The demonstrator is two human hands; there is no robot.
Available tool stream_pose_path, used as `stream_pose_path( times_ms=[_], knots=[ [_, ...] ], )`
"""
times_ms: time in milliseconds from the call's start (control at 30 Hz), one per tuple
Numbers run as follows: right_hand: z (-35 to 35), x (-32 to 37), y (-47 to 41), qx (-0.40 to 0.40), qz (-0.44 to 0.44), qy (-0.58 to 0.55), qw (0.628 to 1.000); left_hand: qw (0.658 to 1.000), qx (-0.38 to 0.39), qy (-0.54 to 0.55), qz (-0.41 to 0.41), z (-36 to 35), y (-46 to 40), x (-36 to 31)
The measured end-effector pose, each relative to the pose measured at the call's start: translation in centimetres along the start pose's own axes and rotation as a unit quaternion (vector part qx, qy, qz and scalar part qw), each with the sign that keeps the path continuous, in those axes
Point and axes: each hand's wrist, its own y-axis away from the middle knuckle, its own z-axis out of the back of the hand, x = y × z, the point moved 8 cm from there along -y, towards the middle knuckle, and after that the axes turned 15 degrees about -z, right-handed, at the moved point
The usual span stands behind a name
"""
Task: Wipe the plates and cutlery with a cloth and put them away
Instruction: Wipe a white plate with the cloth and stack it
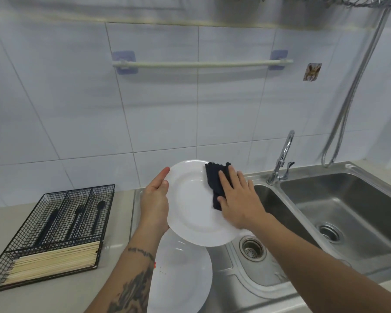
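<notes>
White china fills the head view: the left hand (155, 201) grips a plate (196, 206) by its left rim, tilted up over the sink (348, 199), while the right hand (237, 199) lies flat, fingers straight, pressing a dark cloth (216, 184) against the plate's upper right face. A second plate (183, 272) lies below on the steel drainer beside the worktop (54, 299), seemingly not yet wiped. Dark cutlery (77, 219) already stands in the wire organiser (16, 263), with pale chopsticks (52, 259) in its front compartment. By my reckoning the job is midway, both plates yet to be put away.
</notes>
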Motion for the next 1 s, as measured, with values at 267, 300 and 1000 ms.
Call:
stream_pose_path(
  times_ms=[267, 300, 1000],
  knots=[
    [0.6, 1.6, 5.0, 0.053, -0.029, -0.162, 0.985, 0.992, -0.111, 0.052, -0.028, 0.6, -0.8, 0.3],
    [0.6, 2.2, 5.4, 0.058, -0.014, -0.167, 0.984, 0.991, -0.123, 0.054, -0.028, 0.7, -0.8, 0.6],
    [3.0, 3.6, 5.8, -0.073, 0.145, -0.208, 0.965, 0.964, -0.198, 0.112, 0.136, 1.6, -0.4, 3.2]
  ],
)
